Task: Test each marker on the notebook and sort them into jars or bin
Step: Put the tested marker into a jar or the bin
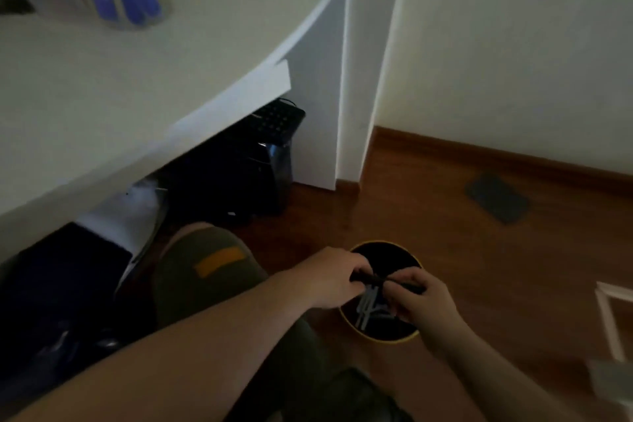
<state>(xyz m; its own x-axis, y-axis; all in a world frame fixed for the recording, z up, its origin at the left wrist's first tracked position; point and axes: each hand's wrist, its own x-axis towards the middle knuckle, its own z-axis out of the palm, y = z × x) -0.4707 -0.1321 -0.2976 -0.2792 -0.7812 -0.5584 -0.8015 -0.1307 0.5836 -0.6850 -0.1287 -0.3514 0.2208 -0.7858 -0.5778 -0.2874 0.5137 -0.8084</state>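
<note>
A white bench (pixel 144 79) stands against pale cream walls (pixel 513 44). Below lies a reddish-brown wooden floor (pixel 479 250) with matching skirting board (pixel 496 154). The light is dim.

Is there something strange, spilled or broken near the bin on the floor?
Nothing looks spilled or broken. Both hands, left hand and right hand, hold one dark marker over the yellow-rimmed bin, with pale markers inside. A dark flat object lies alone on the floor; too blurred to identify.

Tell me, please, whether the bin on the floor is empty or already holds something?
Not empty: the bin holds several pale markers, seen below both hands.
</note>
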